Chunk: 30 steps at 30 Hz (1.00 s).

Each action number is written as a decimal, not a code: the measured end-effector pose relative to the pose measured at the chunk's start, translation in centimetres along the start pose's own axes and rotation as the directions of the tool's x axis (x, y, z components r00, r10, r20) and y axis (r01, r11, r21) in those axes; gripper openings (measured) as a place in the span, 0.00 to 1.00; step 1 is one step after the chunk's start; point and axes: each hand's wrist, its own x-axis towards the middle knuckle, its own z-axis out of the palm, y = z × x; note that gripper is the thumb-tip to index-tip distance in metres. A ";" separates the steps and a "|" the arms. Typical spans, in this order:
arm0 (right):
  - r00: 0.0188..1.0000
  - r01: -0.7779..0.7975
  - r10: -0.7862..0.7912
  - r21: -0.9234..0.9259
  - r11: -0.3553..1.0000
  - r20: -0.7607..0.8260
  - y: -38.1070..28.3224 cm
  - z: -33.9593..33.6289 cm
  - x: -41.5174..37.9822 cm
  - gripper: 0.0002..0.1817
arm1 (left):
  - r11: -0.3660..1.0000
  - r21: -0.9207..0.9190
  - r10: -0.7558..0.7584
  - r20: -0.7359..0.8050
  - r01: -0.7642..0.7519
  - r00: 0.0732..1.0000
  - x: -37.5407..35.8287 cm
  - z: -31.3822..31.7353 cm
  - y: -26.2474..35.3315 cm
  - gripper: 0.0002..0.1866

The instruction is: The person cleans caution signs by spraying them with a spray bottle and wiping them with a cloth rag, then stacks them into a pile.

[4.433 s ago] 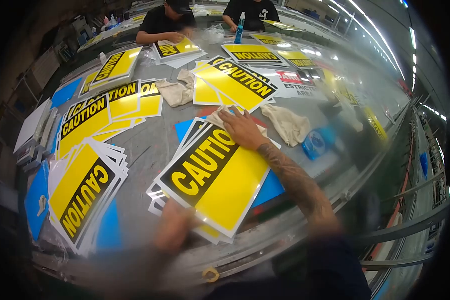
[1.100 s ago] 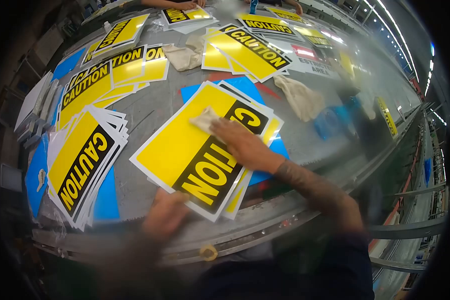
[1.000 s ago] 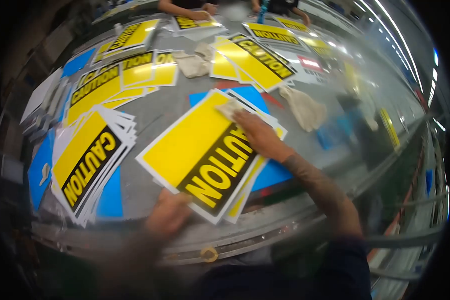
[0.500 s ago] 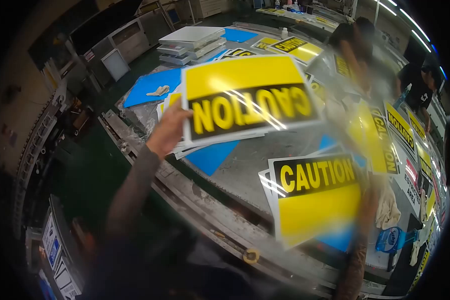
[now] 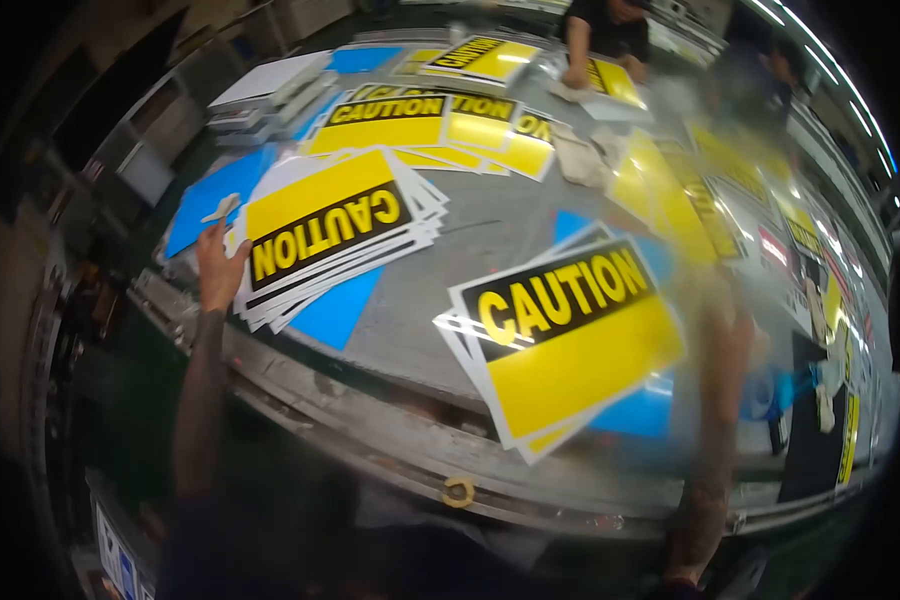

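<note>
The left hand (image 5: 218, 268) is out at the far left of the table (image 5: 450, 240), fingers curled at the edge of a stack of signs (image 5: 330, 232). The top sign (image 5: 322, 220) there is yellow with a black CAUTION band, and it lies flat on the pile, reading upside down from the wearer's side. The hand touches the stack's left edge; whether it pinches the top sheet or only rests against it cannot be told.

The right arm (image 5: 715, 400) reaches up along the right side, heavily blurred. Its hand is smeared out near the far right edge of a second pile of signs (image 5: 570, 345), so the grip there cannot be told either. That pile sits near the table's front rim, its top sheet reading CAUTION right way up, with a blue sheet (image 5: 635, 412) showing under it.

More yellow signs (image 5: 425, 125) cover the table beyond. Another person (image 5: 600, 35) works at the far end.
</note>
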 end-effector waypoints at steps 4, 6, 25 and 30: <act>0.924 0.377 -0.284 -0.474 0.796 0.258 1.3 3.4 -3.6 0.22 | 0.861 -0.506 0.121 0.316 0.060 0.941 -1.0 -5.5 14.4 0.25; 0.831 0.516 -0.279 -0.481 0.709 0.481 4.3 5.0 -6.2 0.26 | 0.791 -0.604 0.246 0.460 0.098 0.853 -2.7 -5.7 20.9 0.22; 0.797 0.532 -0.223 -0.478 0.699 0.561 5.6 4.5 -6.2 0.29 | 0.820 -0.551 0.298 0.642 0.155 0.706 -5.1 -3.0 35.3 0.37; 0.808 0.510 -0.219 -0.462 0.726 0.547 5.5 4.6 -6.3 0.28 | -0.101 -0.609 0.459 0.673 0.786 0.580 -5.5 -6.5 36.1 0.27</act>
